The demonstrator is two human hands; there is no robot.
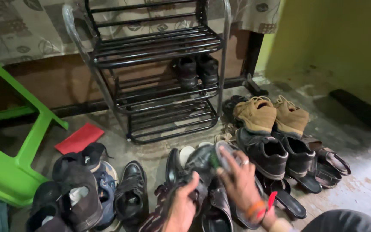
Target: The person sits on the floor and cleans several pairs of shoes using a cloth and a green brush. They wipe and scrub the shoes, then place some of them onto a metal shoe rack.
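My left hand [181, 208] grips a shiny black leather shoe [200, 165] from below, near the bottom middle of the head view. My right hand [237, 178] is pressed against the shoe's side and is blurred; a small round thing [223, 155] lies under its fingers, too blurred to name. A ring sits on one finger, and an orange and red band circles the wrist. More black shoes lie right under both hands.
A black metal shoe rack [159, 47] stands at the back, a black pair [197, 71] on its middle shelf. Tan lace-up shoes [271, 115], black sneakers [275, 152] and sandals [329, 165] lie right. Dark shoes [86, 189], a red mat [79, 138] and a green plastic chair [9, 141] are left.
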